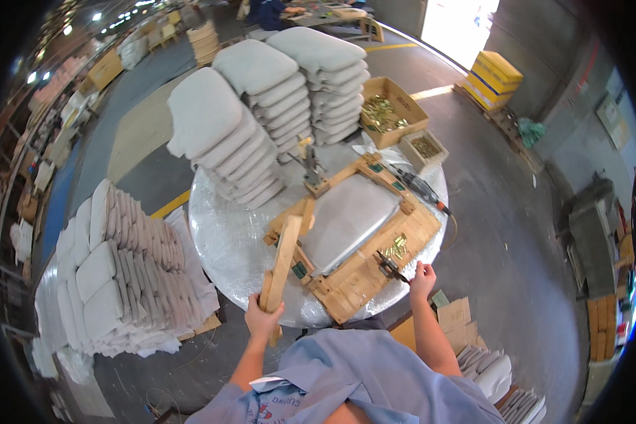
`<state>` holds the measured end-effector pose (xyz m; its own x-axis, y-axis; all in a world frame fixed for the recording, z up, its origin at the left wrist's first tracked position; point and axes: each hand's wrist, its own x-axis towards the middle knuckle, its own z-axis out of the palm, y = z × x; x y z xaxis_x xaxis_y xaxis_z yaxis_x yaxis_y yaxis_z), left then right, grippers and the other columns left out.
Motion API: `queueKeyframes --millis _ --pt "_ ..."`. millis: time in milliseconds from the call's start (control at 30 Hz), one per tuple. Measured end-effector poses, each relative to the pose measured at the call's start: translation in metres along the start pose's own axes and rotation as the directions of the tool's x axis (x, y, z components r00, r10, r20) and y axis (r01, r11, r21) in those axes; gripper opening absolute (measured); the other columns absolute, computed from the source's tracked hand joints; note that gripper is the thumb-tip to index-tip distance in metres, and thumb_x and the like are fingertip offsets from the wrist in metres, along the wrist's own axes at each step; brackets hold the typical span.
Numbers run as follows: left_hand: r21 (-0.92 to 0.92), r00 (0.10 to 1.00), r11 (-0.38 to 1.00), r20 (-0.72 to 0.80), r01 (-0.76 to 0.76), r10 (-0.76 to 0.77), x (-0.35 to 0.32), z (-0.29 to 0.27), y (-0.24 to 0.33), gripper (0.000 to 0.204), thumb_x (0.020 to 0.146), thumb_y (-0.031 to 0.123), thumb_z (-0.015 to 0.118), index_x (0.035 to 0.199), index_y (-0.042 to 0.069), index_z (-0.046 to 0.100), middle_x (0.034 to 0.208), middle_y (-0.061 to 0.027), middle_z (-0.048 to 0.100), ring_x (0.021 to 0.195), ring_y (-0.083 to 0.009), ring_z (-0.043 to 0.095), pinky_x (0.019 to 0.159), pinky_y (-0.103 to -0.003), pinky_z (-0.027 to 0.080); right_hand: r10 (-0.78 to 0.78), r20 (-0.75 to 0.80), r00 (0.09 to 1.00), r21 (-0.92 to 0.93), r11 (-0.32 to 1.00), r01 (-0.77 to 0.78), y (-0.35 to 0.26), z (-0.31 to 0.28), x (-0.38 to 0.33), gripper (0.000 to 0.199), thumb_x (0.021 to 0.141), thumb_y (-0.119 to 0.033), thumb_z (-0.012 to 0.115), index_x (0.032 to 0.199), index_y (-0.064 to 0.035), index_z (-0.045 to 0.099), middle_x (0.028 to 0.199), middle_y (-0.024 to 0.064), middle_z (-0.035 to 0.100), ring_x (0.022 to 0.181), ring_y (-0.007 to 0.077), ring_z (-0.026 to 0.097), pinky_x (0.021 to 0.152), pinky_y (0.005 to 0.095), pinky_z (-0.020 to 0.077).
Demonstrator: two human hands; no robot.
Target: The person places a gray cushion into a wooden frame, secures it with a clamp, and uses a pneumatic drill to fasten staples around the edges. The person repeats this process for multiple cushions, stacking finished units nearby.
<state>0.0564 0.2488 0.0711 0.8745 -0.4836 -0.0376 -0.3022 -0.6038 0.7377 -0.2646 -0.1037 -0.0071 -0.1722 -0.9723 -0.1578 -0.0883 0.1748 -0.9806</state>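
Observation:
A grey padded seat panel (348,220) lies inside a wooden jig frame (332,293) on the round, plastic-wrapped table. My left hand (263,316) is closed round the lower end of a long wooden lever (284,263), which slants up to the frame's left corner. My right hand (422,278) is at the frame's near right side, its fingers closed on the dark handle of a metal toggle clamp (389,264). Next to that clamp lies a small pile of brass-coloured fittings (397,246). A second toggle clamp (312,169) stands at the frame's far left corner.
Stacks of grey padded panels (205,113) fill the table's far left. A cardboard box of brass-coloured fittings (383,113), a smaller box (424,147) and a power screwdriver (418,186) sit far right. More panels (113,283) are piled at left. A person (267,14) works beyond.

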Motion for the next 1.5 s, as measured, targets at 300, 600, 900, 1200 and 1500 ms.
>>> queueKeyframes --millis 300,600,900,1200,1500 --pt "-0.332 0.878 0.884 -0.238 0.329 -0.416 -0.019 0.066 -0.040 0.069 0.081 0.036 0.091 0.123 -0.005 0.055 0.112 -0.0277 0.073 0.107 -0.0430 0.073 0.093 -0.048 0.055 0.075 0.078 0.994 -0.046 0.996 -0.072 0.004 -0.009 0.009 0.032 0.105 -0.026 0.069 0.082 -0.0075 0.057 0.069 -0.0009 0.052 0.052 0.0111 0.049 0.043 0.0290 0.0429" --pt "-0.221 0.891 0.874 -0.045 0.433 -0.453 -0.022 0.114 -0.018 0.078 0.088 0.050 0.083 0.129 -0.009 0.052 0.117 -0.0317 0.073 0.112 -0.0516 0.070 0.095 -0.053 0.055 0.111 0.077 0.991 -0.020 0.994 -0.110 -0.001 -0.003 0.008 0.033 0.105 -0.027 0.067 0.081 -0.0107 0.053 0.068 -0.0021 0.048 0.049 0.0114 0.046 0.043 0.0282 0.0425" --pt "0.487 0.908 0.874 0.366 -0.001 -0.203 0.041 0.048 0.027 0.064 0.095 0.055 0.071 0.135 0.006 0.062 0.116 -0.0225 0.076 0.108 -0.0454 0.073 0.090 -0.055 0.057 -0.040 0.002 0.999 -0.053 0.998 0.040 0.033 -0.012 0.018 0.028 0.103 -0.026 0.070 0.082 -0.0088 0.062 0.067 -0.0036 0.051 0.053 0.0089 0.047 0.043 0.0294 0.0388" --pt "0.324 0.807 0.750 0.367 -0.577 0.462 0.100 0.165 0.128 0.078 0.095 0.041 0.078 0.155 0.004 0.045 0.154 -0.0238 0.049 0.143 -0.0411 0.049 0.110 -0.054 0.048 0.016 -0.064 0.998 -0.189 0.982 -0.027 0.004 -0.001 0.007 0.038 0.100 -0.029 0.072 0.078 0.0012 0.065 0.062 0.0041 0.059 0.058 0.0119 0.052 0.057 0.0358 0.0425" --pt "0.579 0.691 0.406 0.687 -0.708 0.224 0.125 0.212 0.195 0.123 0.087 0.044 0.086 0.174 0.012 0.005 0.176 -0.0289 0.017 0.161 -0.0521 0.020 0.120 -0.070 0.037 -0.030 -0.108 0.994 -0.189 0.982 0.009 0.005 -0.001 0.005 0.037 0.101 -0.027 0.073 0.076 -0.0021 0.061 0.059 0.0008 0.056 0.051 0.0098 0.053 0.050 0.0329 0.0423"
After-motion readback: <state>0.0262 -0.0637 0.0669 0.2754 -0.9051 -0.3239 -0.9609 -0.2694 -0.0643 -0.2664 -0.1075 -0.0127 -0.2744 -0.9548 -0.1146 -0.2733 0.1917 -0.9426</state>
